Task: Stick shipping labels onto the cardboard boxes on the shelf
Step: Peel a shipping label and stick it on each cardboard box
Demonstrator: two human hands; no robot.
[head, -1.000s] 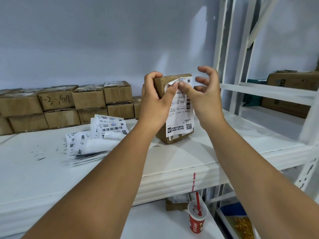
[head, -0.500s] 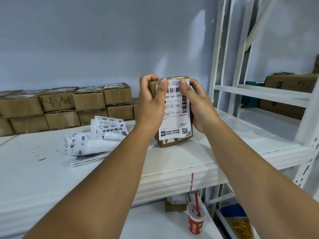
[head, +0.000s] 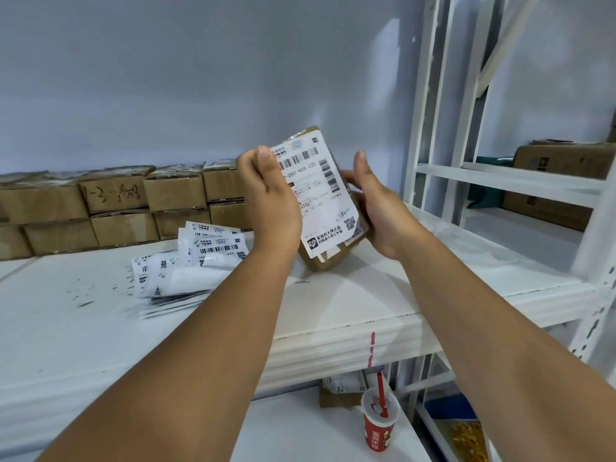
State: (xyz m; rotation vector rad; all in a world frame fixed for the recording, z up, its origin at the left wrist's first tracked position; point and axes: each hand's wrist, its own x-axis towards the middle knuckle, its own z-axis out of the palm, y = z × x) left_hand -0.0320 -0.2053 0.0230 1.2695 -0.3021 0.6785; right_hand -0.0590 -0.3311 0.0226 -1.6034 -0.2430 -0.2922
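— Is the label down yet?

— Yes. A moment ago my thumbs were pinching its top edge; now both have let go. My left hand lies flat, fingers straight and pressed together, along the left side of the shipping label. My right hand cups the cardboard box from the right, fingers curled behind it, thumb standing free.

— And the box?

— Tipped leftward now, its lower corner seemingly on the shelf. I reckon this one is finished. Beyond it the label pile waits, and farther back the stacked boxes probably need theirs.
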